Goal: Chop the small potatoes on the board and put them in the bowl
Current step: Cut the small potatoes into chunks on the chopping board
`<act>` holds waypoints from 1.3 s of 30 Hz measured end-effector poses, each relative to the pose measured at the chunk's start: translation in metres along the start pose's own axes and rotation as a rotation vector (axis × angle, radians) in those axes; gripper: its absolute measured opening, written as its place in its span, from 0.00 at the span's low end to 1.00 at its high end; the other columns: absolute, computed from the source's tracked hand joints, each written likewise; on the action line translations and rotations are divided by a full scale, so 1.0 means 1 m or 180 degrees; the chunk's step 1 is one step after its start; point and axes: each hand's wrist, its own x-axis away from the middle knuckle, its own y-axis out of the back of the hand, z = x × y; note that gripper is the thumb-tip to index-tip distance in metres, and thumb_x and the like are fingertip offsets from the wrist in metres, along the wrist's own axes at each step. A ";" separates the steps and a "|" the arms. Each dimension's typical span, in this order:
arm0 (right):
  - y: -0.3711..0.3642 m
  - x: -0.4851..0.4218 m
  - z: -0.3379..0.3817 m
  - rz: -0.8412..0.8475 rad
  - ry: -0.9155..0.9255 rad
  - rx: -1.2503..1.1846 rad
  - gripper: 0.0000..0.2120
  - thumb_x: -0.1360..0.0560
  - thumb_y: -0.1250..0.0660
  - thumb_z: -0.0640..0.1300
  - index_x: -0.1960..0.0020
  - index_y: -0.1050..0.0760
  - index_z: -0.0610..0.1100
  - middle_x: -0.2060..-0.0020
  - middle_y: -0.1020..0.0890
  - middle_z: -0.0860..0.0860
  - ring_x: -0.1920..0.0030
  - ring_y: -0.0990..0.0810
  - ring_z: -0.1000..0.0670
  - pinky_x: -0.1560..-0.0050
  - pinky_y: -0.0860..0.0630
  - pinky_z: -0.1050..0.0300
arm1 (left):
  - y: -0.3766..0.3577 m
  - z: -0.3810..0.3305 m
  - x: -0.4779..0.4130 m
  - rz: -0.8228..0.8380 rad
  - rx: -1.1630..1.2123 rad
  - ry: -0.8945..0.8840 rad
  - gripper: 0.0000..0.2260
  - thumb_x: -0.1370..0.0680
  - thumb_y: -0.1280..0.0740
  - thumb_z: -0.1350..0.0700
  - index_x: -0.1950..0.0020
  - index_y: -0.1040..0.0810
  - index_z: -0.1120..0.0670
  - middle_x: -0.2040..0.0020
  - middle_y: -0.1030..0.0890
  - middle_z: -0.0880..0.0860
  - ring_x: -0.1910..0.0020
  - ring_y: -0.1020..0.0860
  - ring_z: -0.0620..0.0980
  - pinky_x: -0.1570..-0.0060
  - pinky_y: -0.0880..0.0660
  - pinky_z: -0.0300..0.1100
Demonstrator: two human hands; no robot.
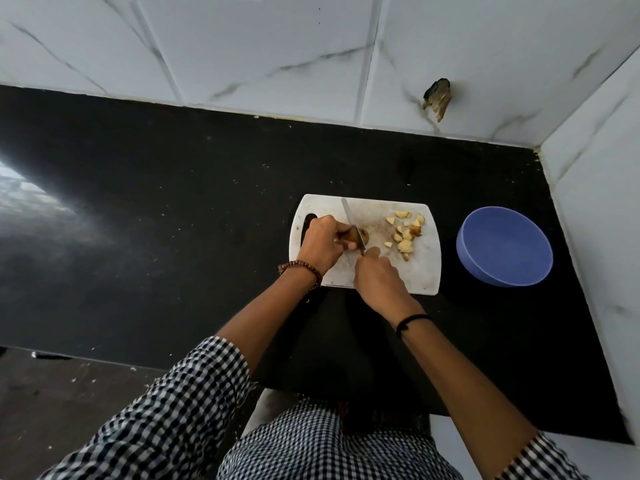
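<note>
Counter point(173, 220) is black speckled stone with loads of open room left of the white plastic cutting board point(426, 271). Way less on the board's right, where a side wall point(595, 202) of marble-look tile closes things in. A round blue bowl point(465, 252) sits just right of the board, not touching it. Board's scuffed and stained, with rounded corners and a handle slot at its left end. Near the board's middle the left hand point(320, 244) curls round a small brown-skinned potato point(364, 234), and the right hand point(377, 275) grips a knife point(349, 218) with its thin blade across that potato. Pale yellow chopped pieces point(404, 245) lie scattered on the board's right half.
</note>
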 end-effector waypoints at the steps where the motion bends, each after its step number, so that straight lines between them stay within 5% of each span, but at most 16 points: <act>1: 0.002 -0.001 0.001 0.0031 -0.0029 -0.0010 0.11 0.16 0.45 0.42 0.36 0.36 0.38 0.40 0.25 0.38 0.41 0.23 0.37 0.47 0.28 0.46 | 0.000 0.000 0.000 -0.0002 0.0000 0.0004 0.09 0.27 0.27 0.60 0.47 0.16 0.55 0.60 0.22 0.46 0.57 0.26 0.42 0.60 0.35 0.25; 13: -0.007 0.017 -0.008 0.0126 -0.0149 -0.0101 0.11 0.17 0.44 0.40 0.36 0.36 0.39 0.39 0.26 0.39 0.40 0.24 0.37 0.42 0.26 0.44 | -0.007 0.000 0.005 -0.0140 0.0140 0.0320 0.09 0.26 0.28 0.63 0.47 0.17 0.60 0.53 0.18 0.51 0.62 0.26 0.37 0.52 0.31 0.28; 18: -0.013 0.037 -0.016 0.0178 -0.0270 -0.0151 0.10 0.16 0.46 0.44 0.37 0.36 0.41 0.38 0.26 0.40 0.39 0.25 0.39 0.45 0.28 0.45 | -0.008 -0.001 0.005 -0.0133 0.0091 0.0362 0.13 0.28 0.26 0.61 0.45 0.18 0.61 0.49 0.17 0.57 0.48 0.20 0.51 0.49 0.27 0.35; 23: -0.019 0.063 -0.035 0.0132 -0.0215 0.0003 0.12 0.15 0.48 0.45 0.37 0.36 0.39 0.39 0.26 0.39 0.39 0.25 0.38 0.47 0.29 0.45 | -0.006 -0.002 0.006 -0.0106 0.0094 0.0382 0.14 0.27 0.26 0.61 0.43 0.19 0.62 0.47 0.18 0.57 0.46 0.21 0.51 0.48 0.30 0.33; 32: -0.018 0.090 -0.063 0.0228 -0.0279 0.0082 0.15 0.15 0.51 0.54 0.44 0.34 0.44 0.56 0.26 0.48 0.55 0.22 0.48 0.56 0.24 0.50 | -0.006 -0.002 0.008 -0.0164 -0.0064 0.0223 0.12 0.26 0.29 0.63 0.43 0.20 0.61 0.47 0.18 0.57 0.45 0.22 0.52 0.49 0.30 0.35; 39: -0.012 0.093 -0.076 -0.0162 -0.0020 -0.0500 0.19 0.17 0.49 0.60 0.50 0.30 0.46 0.57 0.22 0.47 0.61 0.21 0.49 0.65 0.28 0.53 | -0.010 0.006 0.013 -0.0078 0.0039 0.0162 0.25 0.31 0.23 0.56 0.37 0.24 0.58 0.45 0.20 0.55 0.45 0.22 0.51 0.42 0.24 0.45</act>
